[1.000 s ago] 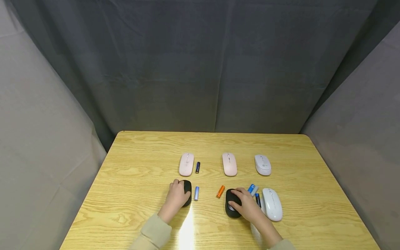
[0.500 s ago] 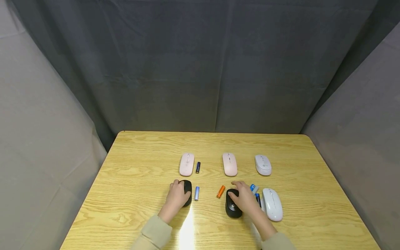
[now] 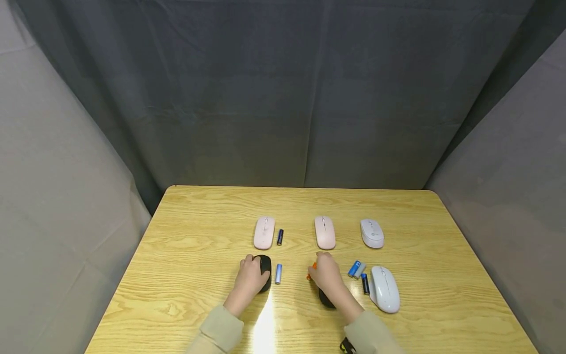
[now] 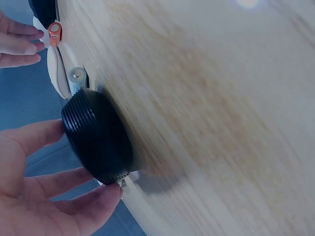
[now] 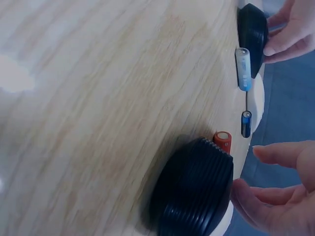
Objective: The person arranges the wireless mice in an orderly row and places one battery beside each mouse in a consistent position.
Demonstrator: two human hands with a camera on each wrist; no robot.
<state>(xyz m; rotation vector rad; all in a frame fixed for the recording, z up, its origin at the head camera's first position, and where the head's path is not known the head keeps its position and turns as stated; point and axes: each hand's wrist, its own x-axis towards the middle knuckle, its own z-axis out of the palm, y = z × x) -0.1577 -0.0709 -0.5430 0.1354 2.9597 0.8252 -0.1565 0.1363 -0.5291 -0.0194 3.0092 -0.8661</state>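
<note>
My left hand [image 3: 251,276] rests on a black computer mouse [image 3: 266,270]. In the left wrist view its thumb and fingers grip the ribbed sides of that mouse [image 4: 96,137]. Over a second black mouse [image 3: 325,298] reaches my right hand [image 3: 328,274], hiding most of it from the head camera. Its fingertips are around an orange battery [image 3: 315,265], which is partly covered. The right wrist view shows the thumb and fingers of the right hand [image 5: 280,187] spread apart, with the orange battery [image 5: 223,141] just beyond the ribbed black mouse [image 5: 194,191].
Two pink mice [image 3: 264,233] and a small white mouse [image 3: 372,233] form a back row. A larger white mouse [image 3: 385,290] lies at the right, beside several batteries [image 3: 354,268]. Left of centre are a light blue battery [image 3: 278,274] and a dark battery [image 3: 280,237].
My right hand has let go of the right black mouse and moved forward and left to the orange battery. The left hand and its mouse have stayed put.
</note>
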